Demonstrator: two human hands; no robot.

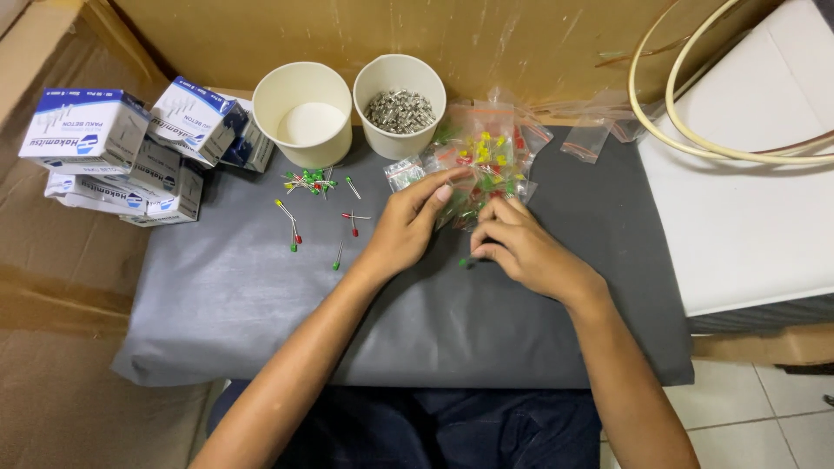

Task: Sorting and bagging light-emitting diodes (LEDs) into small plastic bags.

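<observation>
My left hand [407, 224] and my right hand [521, 247] meet over a grey mat [261, 304]. The left fingers grip the edge of a small clear zip bag [465, 195] that holds coloured LEDs. My right hand pinches a small green LED [464, 261] just above the mat. A pile of clear bags with red, yellow and green LEDs [486, 148] lies right behind my hands. Loose LEDs with wire legs [313, 182] are scattered to the left of my left hand.
Two white paper cups stand at the back: the left cup [302, 108] looks empty, the right cup [400, 91] holds small metal parts. Blue and white boxes [130, 148] are stacked at far left. A white surface [747, 200] with looped cable [695, 130] lies right.
</observation>
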